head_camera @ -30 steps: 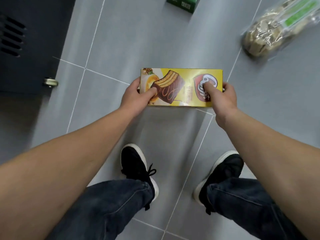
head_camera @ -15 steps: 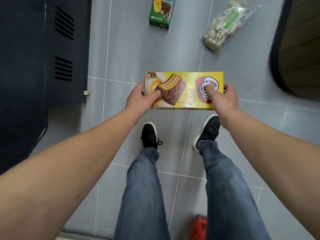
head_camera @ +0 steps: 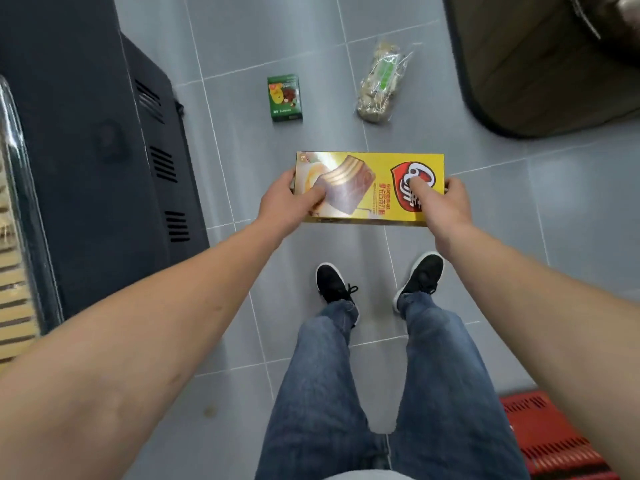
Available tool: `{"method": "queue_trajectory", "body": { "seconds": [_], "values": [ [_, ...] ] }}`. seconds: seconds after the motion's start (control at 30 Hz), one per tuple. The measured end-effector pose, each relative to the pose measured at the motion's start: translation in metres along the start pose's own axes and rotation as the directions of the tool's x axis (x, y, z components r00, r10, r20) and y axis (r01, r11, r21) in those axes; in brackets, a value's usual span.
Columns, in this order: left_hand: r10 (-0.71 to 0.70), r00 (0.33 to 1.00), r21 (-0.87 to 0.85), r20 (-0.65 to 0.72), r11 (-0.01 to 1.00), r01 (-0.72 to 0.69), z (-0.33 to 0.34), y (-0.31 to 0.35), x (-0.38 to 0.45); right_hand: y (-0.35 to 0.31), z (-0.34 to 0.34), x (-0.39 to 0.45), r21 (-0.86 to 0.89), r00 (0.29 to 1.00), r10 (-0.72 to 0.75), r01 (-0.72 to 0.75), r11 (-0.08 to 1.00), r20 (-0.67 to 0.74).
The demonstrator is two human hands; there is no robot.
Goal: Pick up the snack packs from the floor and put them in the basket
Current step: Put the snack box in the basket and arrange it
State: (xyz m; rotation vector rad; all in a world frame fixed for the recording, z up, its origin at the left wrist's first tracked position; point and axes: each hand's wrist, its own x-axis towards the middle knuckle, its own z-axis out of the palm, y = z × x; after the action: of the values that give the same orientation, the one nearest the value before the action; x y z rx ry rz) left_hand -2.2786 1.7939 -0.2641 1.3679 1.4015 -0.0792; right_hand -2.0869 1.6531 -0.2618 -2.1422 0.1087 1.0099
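A yellow cake box (head_camera: 377,174) is held flat in front of me, well above the grey tiled floor. My left hand (head_camera: 285,206) grips its left end, thumb on top. Its right end is gripped by my right hand (head_camera: 445,206), thumb on the red logo. A small green box (head_camera: 284,98) lies on the floor beyond. To its right lies a clear bag of pale snacks (head_camera: 381,83). The red basket (head_camera: 550,438) sits on the floor at the lower right, partly behind my right arm.
A dark cabinet with vent slots (head_camera: 104,161) stands along the left. A dark rounded object (head_camera: 540,64) fills the upper right. My two black shoes (head_camera: 332,282) stand on the tiles below the box.
I have straightened up with the yellow box in both hands. The floor looks further away, the green box and the snack bag have come fully into view, and more of the red basket shows.
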Motion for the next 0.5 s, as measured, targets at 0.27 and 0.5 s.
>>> {"method": "queue_trajectory", "body": {
  "seconds": [0.27,0.5],
  "values": [
    [0.067,0.985,0.211,0.16,0.972,-0.101,0.057,0.027,-0.034,0.054,-0.071,-0.034,0.191,0.98,0.129,-0.099,0.977,-0.149],
    [0.141,0.931,0.371,0.338,0.889,-0.27,0.154,0.036,-0.077,0.151,-0.153,-0.059,0.38,0.928,0.281,-0.175,0.908,-0.245]
  ]
}}
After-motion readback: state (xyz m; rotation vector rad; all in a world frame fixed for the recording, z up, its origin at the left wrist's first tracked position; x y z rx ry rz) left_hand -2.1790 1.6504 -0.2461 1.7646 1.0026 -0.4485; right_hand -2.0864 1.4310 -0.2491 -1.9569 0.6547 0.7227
